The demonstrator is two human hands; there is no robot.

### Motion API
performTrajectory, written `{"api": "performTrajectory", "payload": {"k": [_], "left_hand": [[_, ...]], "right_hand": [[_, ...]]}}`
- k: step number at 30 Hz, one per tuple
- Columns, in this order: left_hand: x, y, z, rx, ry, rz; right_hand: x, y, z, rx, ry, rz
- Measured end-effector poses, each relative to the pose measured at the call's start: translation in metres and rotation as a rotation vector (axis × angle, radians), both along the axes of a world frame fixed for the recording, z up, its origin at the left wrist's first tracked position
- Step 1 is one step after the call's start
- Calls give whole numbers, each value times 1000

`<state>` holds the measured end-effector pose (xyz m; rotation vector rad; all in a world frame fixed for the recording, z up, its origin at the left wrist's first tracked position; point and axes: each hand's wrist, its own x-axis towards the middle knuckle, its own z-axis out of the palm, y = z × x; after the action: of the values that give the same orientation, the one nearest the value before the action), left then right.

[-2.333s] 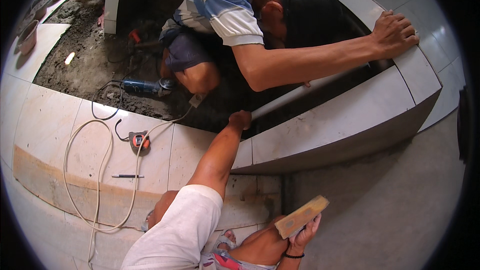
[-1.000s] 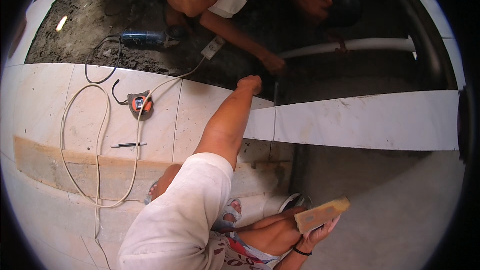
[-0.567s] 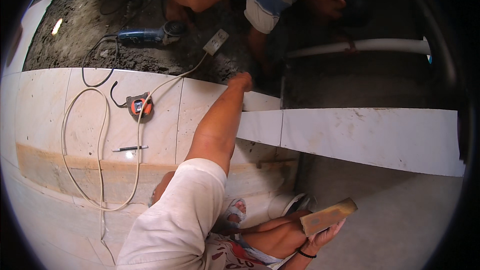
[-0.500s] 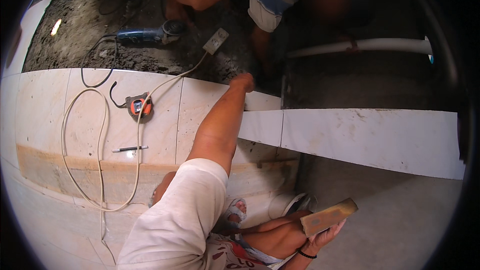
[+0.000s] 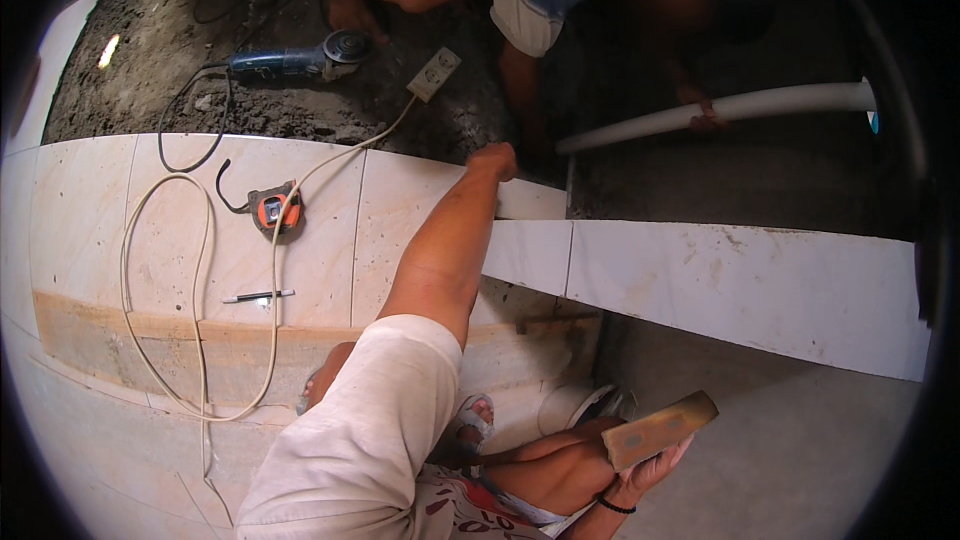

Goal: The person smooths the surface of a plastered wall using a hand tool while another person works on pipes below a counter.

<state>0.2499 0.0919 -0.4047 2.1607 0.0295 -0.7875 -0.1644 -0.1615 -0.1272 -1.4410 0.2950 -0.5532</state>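
Yellow-brown flat oblong block (image 5: 660,430) is held in the right grip (image 5: 648,473). The left grip (image 5: 493,160) is by dark, lumpy dirt (image 5: 300,115); I can't tell if it's closed. Shiny pale tiles (image 5: 325,265) reach the dirt; what's left isn't clear.

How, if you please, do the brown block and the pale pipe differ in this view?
The block is yellowish brown; the pipe is whitish. The block is short and flat-faced, while the pipe is long and rounded. The block is in the person's right hand; the pipe has a co-worker's hand on it.
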Motion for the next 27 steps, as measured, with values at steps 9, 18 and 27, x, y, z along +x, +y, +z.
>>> {"api": "performTrajectory", "payload": {"k": [9, 18, 27], "left_hand": [[-6, 10, 25, 12, 9, 68], [-1, 10, 23, 28, -37, 45], [-2, 6, 31, 14, -67, 25]], "right_hand": [[6, 2, 0, 0, 12, 23], [7, 1, -2, 0, -8, -4], [6, -10, -6, -64, 37, -1]]}}
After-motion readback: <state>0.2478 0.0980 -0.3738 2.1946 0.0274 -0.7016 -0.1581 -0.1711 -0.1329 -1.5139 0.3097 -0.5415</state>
